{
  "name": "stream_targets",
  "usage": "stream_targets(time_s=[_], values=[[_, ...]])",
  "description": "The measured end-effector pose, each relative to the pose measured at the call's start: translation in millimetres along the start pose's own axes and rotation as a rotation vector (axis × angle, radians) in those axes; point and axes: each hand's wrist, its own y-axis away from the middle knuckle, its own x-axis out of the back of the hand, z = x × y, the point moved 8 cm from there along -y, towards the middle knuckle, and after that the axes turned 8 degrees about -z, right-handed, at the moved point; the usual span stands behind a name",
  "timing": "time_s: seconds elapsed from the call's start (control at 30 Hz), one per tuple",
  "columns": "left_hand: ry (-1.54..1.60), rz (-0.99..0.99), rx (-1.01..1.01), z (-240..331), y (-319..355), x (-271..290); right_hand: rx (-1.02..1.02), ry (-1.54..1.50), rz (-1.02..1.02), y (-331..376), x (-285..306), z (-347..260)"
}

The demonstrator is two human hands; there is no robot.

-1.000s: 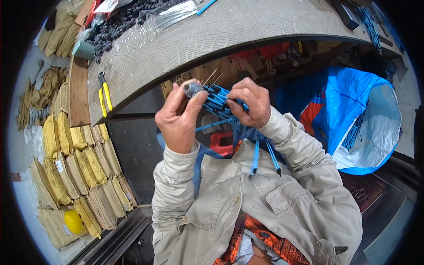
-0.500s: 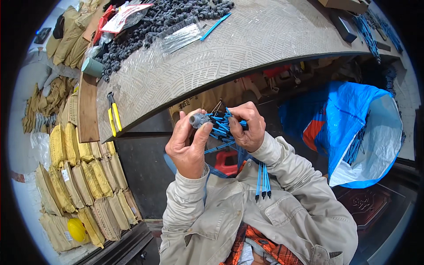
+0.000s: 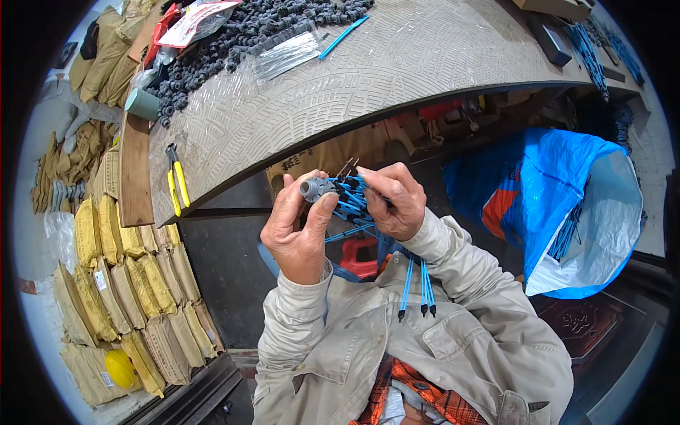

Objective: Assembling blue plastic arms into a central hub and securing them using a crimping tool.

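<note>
A grey ribbed plastic fitting (image 3: pixel 316 188) with a round open mouth is pinched between the thumb and fingers of my left hand (image 3: pixel 296 230). Just right of it, my right hand (image 3: pixel 397 200) closes its thumb and fingers at the upper end of a bundle of thin blue rods (image 3: pixel 352 205). Thin brown tips poke up above the bundle, and dark parts show among the rods next to the fitting. Several blue rods with black tips (image 3: pixel 427 297) hang below my right wrist, over the jacket. My palms and fingers hide most of the bundle.
Ahead lies a textured table (image 3: pixel 340 92) with a heap of grey fittings (image 3: pixel 212 74), yellow-handled pliers (image 3: pixel 176 180), a green cup (image 3: pixel 142 104) and a bag of thin strips (image 3: pixel 287 55). At right, a blue woven sack (image 3: pixel 567 205) holds more blue rods. Brown packages (image 3: pixel 134 283) are stacked at left.
Both hands stay close together, the left still on the fitting. My right fingers have shifted slightly at the bundle's top. Some hanging rods have spread to the left; the view has moved a little.
</note>
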Motion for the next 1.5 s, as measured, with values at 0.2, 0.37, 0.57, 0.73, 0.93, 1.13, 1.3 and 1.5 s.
stream_targets(time_s=[0.2, 0.37, 0.57, 0.73, 0.93, 1.13, 1.3, 1.5], values=[[0.057, 0.012, 0.048, -9.2, 2.4, 5.0, -0.046, -0.072, -0.106, 0.8, -4.7, -2.7], [0.215, 0.016, 0.115, -21.6, 8.2, 5.5, -0.132, -0.185, -0.097, 8.1, -15.8, -4.5], [0.315, 0.026, 0.096, -32.8, 12.4, 7.0, -0.127, -0.426, -0.169, 7.1, -24.4, 5.5], [0.376, -0.043, 0.111, -35.3, 13.0, 4.4, -0.131, -0.577, -0.329, -0.9, -26.9, 18.0], [0.381, -0.098, 0.052, -27.3, 10.8, -5.0, -0.098, -0.718, -0.459, -5.9, -28.4, 25.6], [0.154, -0.073, 0.024, -15.0, 14.0, -19.4, 0.073, -0.28, -0.323, 4.5, -11.9, 0.3], [0.008, 0.018, -0.055, -2.1, 17.2, -25.9, 0.087, -0.146, -0.29, 3.6, -7.8, -14.2], [0.064, 0.006, -0.148, -1.1, 19.1, -32.2, -0.075, -0.389, -0.279, 2.7, -3.2, -5.7]])
